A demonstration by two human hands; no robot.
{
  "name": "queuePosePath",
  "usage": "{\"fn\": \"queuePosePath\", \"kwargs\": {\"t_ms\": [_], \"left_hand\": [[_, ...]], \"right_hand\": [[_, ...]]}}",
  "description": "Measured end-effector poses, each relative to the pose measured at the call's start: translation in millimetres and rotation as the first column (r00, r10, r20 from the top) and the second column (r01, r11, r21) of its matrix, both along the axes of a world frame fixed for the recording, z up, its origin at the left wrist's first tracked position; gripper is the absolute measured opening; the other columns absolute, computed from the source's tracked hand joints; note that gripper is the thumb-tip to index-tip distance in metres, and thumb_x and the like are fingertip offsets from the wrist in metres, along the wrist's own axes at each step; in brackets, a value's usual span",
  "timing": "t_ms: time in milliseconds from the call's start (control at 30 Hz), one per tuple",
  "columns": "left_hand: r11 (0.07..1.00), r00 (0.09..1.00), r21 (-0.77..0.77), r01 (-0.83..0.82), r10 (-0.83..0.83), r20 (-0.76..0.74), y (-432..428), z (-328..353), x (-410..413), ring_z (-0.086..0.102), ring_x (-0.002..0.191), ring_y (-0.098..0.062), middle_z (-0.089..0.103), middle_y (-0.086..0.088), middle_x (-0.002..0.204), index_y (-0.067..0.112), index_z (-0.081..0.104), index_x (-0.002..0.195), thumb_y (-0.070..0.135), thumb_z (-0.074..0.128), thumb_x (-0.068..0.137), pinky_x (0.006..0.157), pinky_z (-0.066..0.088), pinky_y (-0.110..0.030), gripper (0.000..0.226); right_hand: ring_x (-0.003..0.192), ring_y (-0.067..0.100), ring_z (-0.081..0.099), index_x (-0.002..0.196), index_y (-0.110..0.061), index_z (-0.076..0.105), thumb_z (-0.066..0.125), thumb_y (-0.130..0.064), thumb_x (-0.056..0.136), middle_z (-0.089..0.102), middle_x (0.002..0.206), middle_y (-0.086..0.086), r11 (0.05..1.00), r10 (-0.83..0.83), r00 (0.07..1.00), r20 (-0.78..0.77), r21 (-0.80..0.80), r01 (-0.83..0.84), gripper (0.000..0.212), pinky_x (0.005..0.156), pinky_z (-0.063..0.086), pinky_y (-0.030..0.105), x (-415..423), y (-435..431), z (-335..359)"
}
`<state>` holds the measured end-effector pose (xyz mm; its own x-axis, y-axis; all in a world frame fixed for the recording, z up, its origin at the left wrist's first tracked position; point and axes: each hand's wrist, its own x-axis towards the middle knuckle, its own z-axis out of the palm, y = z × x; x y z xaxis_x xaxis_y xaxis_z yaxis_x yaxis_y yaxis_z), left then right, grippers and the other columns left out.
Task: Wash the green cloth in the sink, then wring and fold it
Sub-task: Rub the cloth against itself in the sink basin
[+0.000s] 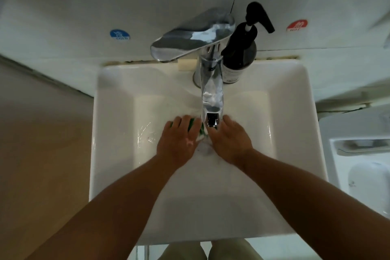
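Observation:
The green cloth [201, 130] lies bunched in the white sink [114, 124], right under the chrome faucet spout [211, 99]. Only small green patches show between and past my fingers. My left hand [178, 141] presses palm down on the cloth's left part, fingers curled over it. My right hand [230, 140] covers its right part next to the spout. Water ripples in the basin around both hands. Most of the cloth is hidden beneath my hands.
The faucet's wide lever [192, 36] points left above the basin. A black pump bottle [242, 48] stands behind the spout at the right, a pale soap bar [186, 64] at the left. Blue [119, 34] and red [297, 25] stickers mark the wall. White fixtures [363, 148] sit right.

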<state>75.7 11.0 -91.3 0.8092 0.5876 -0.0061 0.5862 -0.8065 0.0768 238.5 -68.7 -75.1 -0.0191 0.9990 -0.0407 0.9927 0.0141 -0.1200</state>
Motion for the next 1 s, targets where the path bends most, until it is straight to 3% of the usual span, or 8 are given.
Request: {"fn": "queuePosePath", "kwargs": {"t_ms": [100,200,267,333,433,533,833,1000], "left_hand": [[0.986,0.992,-0.145,-0.082,0.066,-0.112,16.7,31.7,15.7,0.065,0.062,-0.035,0.065,-0.016,0.082,0.008,0.069,0.107,0.036,0.07,0.083,0.052,0.052,-0.038,0.037],[0.907,0.937,-0.3,-0.295,0.214,-0.276,18.9,41.4,26.6,0.066,0.087,-0.035,0.067,-0.014,0.097,0.019,0.062,0.117,0.056,0.026,0.101,0.071,0.048,-0.038,0.054],[0.861,0.922,-0.345,-0.373,0.303,-0.24,11.9,45.9,25.0,0.064,0.091,-0.033,0.065,-0.013,0.1,0.026,0.065,0.118,0.06,0.014,0.099,0.071,0.046,-0.036,0.065],[0.8,0.909,-0.439,-0.408,0.403,-0.11,1.5,44.6,15.5,0.057,0.104,-0.033,0.057,-0.013,0.116,0.023,0.065,0.119,0.059,0.024,0.1,0.081,0.053,-0.041,0.058],[0.917,0.948,-0.294,-0.271,0.307,0.083,-17.4,34.8,-13.5,0.044,0.123,-0.036,0.037,-0.014,0.146,0.028,0.045,0.142,0.052,0.034,0.099,0.089,0.053,-0.047,0.05],[0.967,0.991,-0.245,-0.065,0.091,0.096,-39.2,17.5,-32.7,0.042,0.131,-0.04,0.04,-0.015,0.152,0.026,0.038,0.149,0.048,0.045,0.094,0.099,0.047,-0.054,0.059],[0.999,0.997,0.034,-0.009,0.006,0.079,-11.8,-12.7,-2.0,0.054,0.08,-0.033,0.055,-0.014,0.097,0.009,0.059,0.123,0.036,0.063,0.085,0.069,0.044,-0.041,0.047],[0.96,0.973,-0.238,-0.147,0.097,-0.208,14.1,29.5,14.8,0.069,0.084,-0.034,0.069,-0.01,0.099,0.016,0.061,0.114,0.04,0.049,0.099,0.073,0.053,-0.038,0.031]], "right_hand": [[0.073,0.037,0.064,0.093,-0.005,0.062,0.062,-0.013,0.081,0.066,0.083,0.016,0.974,-0.074,0.995,-0.068,-0.22,0.057,0.014,0.057,0.045,0.037,8.5,17.6,22.9],[0.074,0.028,0.063,0.089,-0.019,0.05,0.028,-0.052,0.099,0.068,0.086,0.005,0.938,0.029,0.998,0.05,-0.347,-0.01,0.041,0.071,0.037,0.035,16.8,24.7,26.5],[0.077,0.024,0.057,0.088,-0.019,0.054,0.009,-0.063,0.096,0.064,0.085,0.002,0.946,0.025,0.999,0.028,-0.323,-0.015,0.063,0.077,0.036,0.038,13.5,20.4,26.8],[0.1,0.025,0.053,0.11,-0.018,0.057,0.02,-0.062,0.098,0.058,0.109,0.006,0.958,-0.129,0.99,-0.059,-0.265,0.11,0.059,0.09,0.04,0.041,10.5,4.1,24.3],[0.136,0.032,0.039,0.148,-0.01,0.03,0.037,-0.054,0.097,0.038,0.152,0.014,0.964,-0.193,0.969,-0.155,-0.216,0.157,0.067,0.109,0.039,0.048,-0.5,-34.2,21.9],[0.148,0.037,0.025,0.158,-0.013,0.018,0.039,-0.055,0.097,0.024,0.163,0.013,0.961,-0.03,0.997,-0.074,-0.276,0.009,0.077,0.114,0.032,0.055,-13.3,-65.0,4.5],[0.07,0.028,0.055,0.103,-0.007,0.054,0.069,-0.012,0.078,0.062,0.082,0.013,1.0,0.01,1.0,0.002,0.004,-0.01,0.029,0.055,0.048,0.037,0.8,-8.8,-10.1],[0.058,0.03,0.063,0.081,-0.006,0.063,0.07,-0.019,0.079,0.066,0.07,0.012,0.989,-0.015,0.998,-0.059,-0.148,0.006,0.015,0.053,0.044,0.033,11.1,12.2,21.0]]}}
